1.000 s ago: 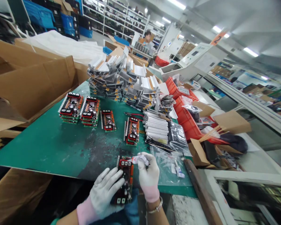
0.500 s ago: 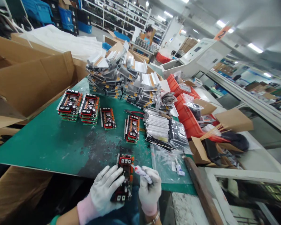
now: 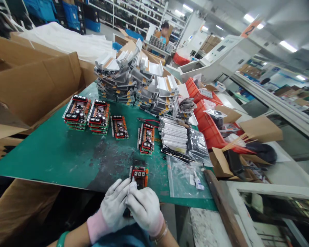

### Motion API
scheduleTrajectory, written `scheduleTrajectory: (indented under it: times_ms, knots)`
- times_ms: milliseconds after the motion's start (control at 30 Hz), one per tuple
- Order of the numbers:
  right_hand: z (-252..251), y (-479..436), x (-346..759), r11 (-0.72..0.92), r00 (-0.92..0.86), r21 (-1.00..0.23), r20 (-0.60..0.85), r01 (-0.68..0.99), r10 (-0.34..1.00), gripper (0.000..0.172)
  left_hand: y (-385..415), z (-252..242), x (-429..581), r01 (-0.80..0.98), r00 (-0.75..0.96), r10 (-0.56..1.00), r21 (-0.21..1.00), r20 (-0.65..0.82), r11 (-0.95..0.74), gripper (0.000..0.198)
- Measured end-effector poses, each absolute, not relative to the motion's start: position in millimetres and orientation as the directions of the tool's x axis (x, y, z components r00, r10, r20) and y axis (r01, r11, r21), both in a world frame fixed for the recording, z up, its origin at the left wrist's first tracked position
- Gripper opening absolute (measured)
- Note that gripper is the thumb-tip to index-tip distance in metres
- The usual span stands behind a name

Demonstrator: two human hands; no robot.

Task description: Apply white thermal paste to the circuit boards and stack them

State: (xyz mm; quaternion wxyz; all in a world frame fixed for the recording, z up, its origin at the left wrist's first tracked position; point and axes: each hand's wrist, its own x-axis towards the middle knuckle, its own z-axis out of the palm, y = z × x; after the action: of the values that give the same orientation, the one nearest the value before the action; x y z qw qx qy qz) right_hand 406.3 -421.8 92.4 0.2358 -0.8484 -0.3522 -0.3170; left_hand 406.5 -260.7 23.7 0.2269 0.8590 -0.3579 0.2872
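Observation:
At the table's front edge lies a circuit board [image 3: 142, 181] with red, black and orange parts; its near half is hidden under my gloved hands. My left hand [image 3: 112, 205] grips the board along its left side. Pinched in my right hand [image 3: 145, 208] is a small white glue tube [image 3: 133, 185], mostly covered by the fingers. Its tip points at the upper left of the board, beside the red part with three square blocks. Both hands meet over the board.
Ahead are stacked circuit boards [image 3: 99, 118], a single board [image 3: 119, 127] and another small stack [image 3: 146, 139]. Silver heat sinks [image 3: 136, 82] are piled behind. To the right are metal strips [image 3: 173, 135], plastic bags [image 3: 181, 183], a second tube [image 3: 198, 181] and a wooden bar [image 3: 222, 206].
My right hand has moved left with the glue tube, from the board's right side across to its upper left. My left hand stays on the board.

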Motion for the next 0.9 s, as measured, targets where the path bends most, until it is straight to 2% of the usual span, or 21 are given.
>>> scheduleTrajectory:
  times_ms: [200,300,400,433,500,567,633,733,900]
  knots:
    - [91.3,-417.3,411.3,-0.657,0.569,-0.175,0.687,0.733,0.452,0.027,-259.8,22.0,405.9,-0.755,0.564,-0.493,0.171,0.663,-0.634,0.064]
    - [92.2,-421.7,407.6,-0.648,0.586,-0.223,0.693,0.728,0.42,0.026,-260.1,23.9,406.2,-0.761,0.559,-0.503,0.168,0.659,-0.626,0.062]
    - [88.0,-432.0,399.1,-0.644,0.621,-0.311,0.711,0.699,0.33,0.023,-261.0,27.1,406.7,-0.762,0.574,-0.513,0.187,0.637,-0.62,0.062]
    - [84.8,-436.3,395.4,-0.646,0.649,-0.368,0.714,0.669,0.265,0.021,-261.5,28.2,406.8,-0.758,0.583,-0.501,0.206,0.639,-0.62,0.058]
    - [76.7,-444.6,386.9,-0.618,0.722,-0.555,0.692,0.557,0.03,0.016,-262.6,30.3,406.8,-0.753,0.594,-0.469,0.245,0.654,-0.611,0.051]
    - [68.9,-450.8,377.7,-0.494,0.775,-0.767,0.578,0.409,-0.256,0.009,-263.4,31.7,406.6,-0.753,0.596,-0.445,0.272,0.669,-0.6,0.047]
    - [64.3,-453.7,369.3,-0.343,0.812,-0.89,0.427,0.3,-0.397,0.008,-263.7,32.3,406.5,-0.756,0.595,-0.446,0.277,0.669,-0.593,0.048]
    - [64.7,-452.0,361.2,-0.292,0.878,-0.92,0.353,0.262,-0.324,0.012,-263.6,31.9,406.3,-0.756,0.601,-0.448,0.287,0.662,-0.588,0.049]
    - [74.5,-440.5,361.4,-0.364,0.89,-0.86,0.432,0.359,-0.144,0.013,-263.7,30.1,406.3,-0.757,0.602,-0.45,0.293,0.66,-0.583,0.05]
